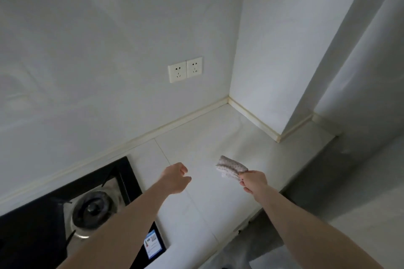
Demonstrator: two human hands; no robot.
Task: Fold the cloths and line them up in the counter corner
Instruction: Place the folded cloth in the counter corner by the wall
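Head cam looks down at a white counter (pixel 196 214) w/ both bare arms stretched fwd over it. The right hand (pixel 253 182) pinches a small folded cloth (pixel 230 168), pale w/ tiny dots, fingers & thumb curled tight on its near end; the cloth sticks out ahead of the knuckles toward the wall, looks held just above the counter but can't tell for sure if its far end touches the surface. Cloth is well short of the counter corner (pixel 228 102), which sits further back where the two white walls meet, trimmed w/ a cream sealing strip (pixel 175 121) along the base. The left hand (pixel 177 178) hovers beside it, to the left, apart from the cloth & holding nothing; fingers loosely curled, relaxed, thumb side up. Gap between the two hands, no contact. At lower left a black glass gas hob (pixel 26 231) is set into the counter, w/ a round burner (pixel 93 208) in a steel surround & a blue-white label sticker (pixel 153 243) on its near right corner; left forearm crosses over the hob's right edge. On the back wall above the counter, a double white socket plate (pixel 185 69). At right a wall column juts out, and the counter's end drops off to a grey floor (pixel 360 192) below.
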